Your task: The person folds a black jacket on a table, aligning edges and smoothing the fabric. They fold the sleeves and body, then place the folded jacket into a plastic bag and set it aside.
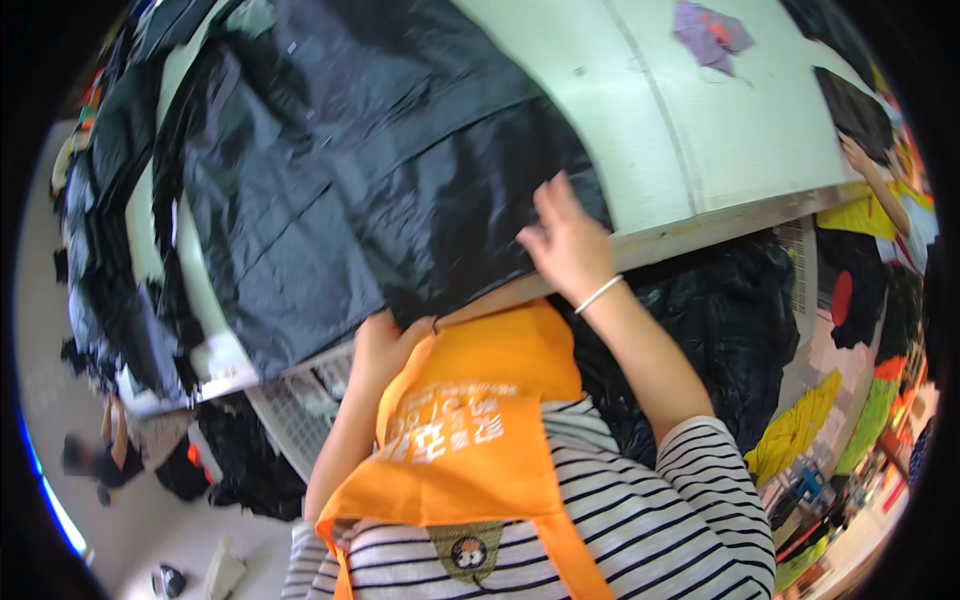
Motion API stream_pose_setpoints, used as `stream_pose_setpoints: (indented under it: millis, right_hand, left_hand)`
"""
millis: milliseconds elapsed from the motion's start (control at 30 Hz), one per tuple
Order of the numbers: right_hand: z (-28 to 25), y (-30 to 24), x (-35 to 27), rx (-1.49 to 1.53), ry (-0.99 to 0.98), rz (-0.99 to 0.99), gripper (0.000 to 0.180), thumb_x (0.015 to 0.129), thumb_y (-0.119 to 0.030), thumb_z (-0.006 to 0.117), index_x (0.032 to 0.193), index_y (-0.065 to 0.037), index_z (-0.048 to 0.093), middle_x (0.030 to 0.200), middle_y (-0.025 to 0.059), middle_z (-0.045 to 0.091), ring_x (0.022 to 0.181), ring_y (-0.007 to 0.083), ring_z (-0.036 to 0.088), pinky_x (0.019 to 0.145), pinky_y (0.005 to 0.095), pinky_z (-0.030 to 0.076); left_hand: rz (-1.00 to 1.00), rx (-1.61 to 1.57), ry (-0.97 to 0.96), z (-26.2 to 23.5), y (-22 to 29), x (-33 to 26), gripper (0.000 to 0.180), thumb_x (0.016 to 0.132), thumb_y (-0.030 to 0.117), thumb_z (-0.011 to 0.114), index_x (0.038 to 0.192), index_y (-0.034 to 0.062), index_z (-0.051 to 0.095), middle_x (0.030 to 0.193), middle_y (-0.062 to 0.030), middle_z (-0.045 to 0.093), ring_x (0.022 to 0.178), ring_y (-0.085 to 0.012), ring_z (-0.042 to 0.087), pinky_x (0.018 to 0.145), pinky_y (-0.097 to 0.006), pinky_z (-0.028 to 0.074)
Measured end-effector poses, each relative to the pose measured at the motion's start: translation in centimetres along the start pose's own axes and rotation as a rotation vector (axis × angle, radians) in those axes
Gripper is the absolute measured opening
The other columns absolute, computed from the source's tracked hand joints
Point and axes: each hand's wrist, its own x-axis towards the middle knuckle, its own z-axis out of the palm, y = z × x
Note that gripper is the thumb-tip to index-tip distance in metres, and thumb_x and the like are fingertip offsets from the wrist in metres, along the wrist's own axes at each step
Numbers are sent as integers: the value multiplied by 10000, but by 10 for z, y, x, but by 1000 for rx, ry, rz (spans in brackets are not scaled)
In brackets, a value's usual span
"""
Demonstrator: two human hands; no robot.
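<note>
A large black garment (400,170), shiny and jacket-like, lies spread over the pale table, its near hem along the front edge. At that hem my left hand (383,348) is closed on the cloth, the fabric bunched between thumb and fingers; its fingertips are partly hidden. My right hand (570,240), with a white band at the wrist, rests at the garment's lower right corner. Its fingers are stretched out and apart, and it grips nothing.
On the table (640,150) lies a small purple cloth piece (712,38). Dark garments (115,200) are piled along the left. Below the edge, more black garments (720,320) fill a crate. Another person's hand (855,155) touches a black piece at the far right; someone else (110,455) is at the lower left.
</note>
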Motion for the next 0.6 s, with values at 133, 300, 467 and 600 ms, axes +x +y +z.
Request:
stream_pose_setpoints:
  millis: [133, 300, 467, 600]
  right_hand:
    - [20, -29, -22, -14, -248, -118, 560, 851, -276, 582, 1301, 20, 429, 1393, 291, 359, 736, 325, 678, 611, 368, 557]
    - [12, -46, -7, 326, -451, -158, 231, 833, -242, 615, 947, -45, 658, 974, 160, 655, 825, 303, 650, 733, 403, 516]
    - [23, 5, 54, 623, -38, 229, 347, 839, -289, 653, 929, 45, 618, 817, 193, 664, 734, 314, 649, 696, 372, 515]
    - [46, -40, 54, 1252, -362, 224, 226, 830, -175, 646, 849, 46, 600, 732, 74, 627, 682, 104, 559, 636, 303, 474]
  left_hand:
    - [42, 533, 561, -21, 21, 0, 338, 715, 288, 754, 838, 56, 541, 887, -104, 623, 872, -310, 580, 773, -421, 420]
    - [255, 541, 416, 4, 20, 55, 812, 751, 386, 710, 1425, 138, 332, 1500, -146, 245, 1378, -388, 202, 1054, -578, 229]
    - [332, 213, 384, -9, -15, 66, 394, 919, 199, 534, 1308, 137, 537, 1473, -153, 336, 1370, -395, 258, 1092, -471, 245]
    - [168, -68, 242, -36, -5, 63, 440, 927, 288, 515, 1333, 119, 507, 1441, -156, 390, 1363, -344, 301, 1086, -407, 263]
